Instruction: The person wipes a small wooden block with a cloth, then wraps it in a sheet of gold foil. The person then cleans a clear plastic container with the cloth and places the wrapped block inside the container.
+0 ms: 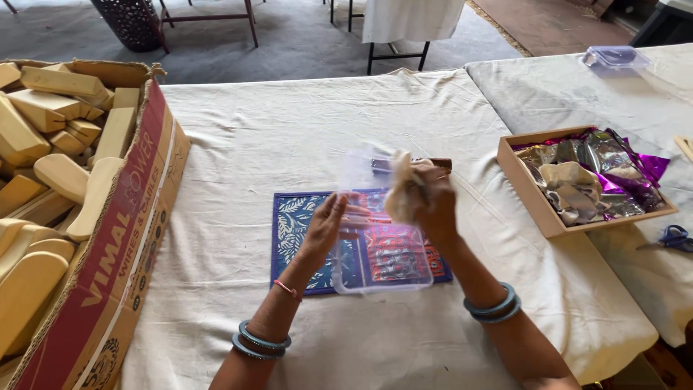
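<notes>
My left hand (325,227) holds the left edge of a clear plastic box (382,267), tilted up over a blue and red patterned mat (296,224) on the white tablecloth. My right hand (432,202) grips a crumpled beige cloth (401,191) and presses it against the inside of the clear box. Both wrists carry blue bangles. A small dark brown object (433,163) lies just beyond the box, partly hidden by the right hand.
A large cardboard box (137,217) full of pale wooden pieces stands at the left. A shallow wooden tray (538,206) with shiny purple and silver wrappers sits at the right, blue-handled scissors (671,238) beside it. A clear plastic lid (617,58) lies far right.
</notes>
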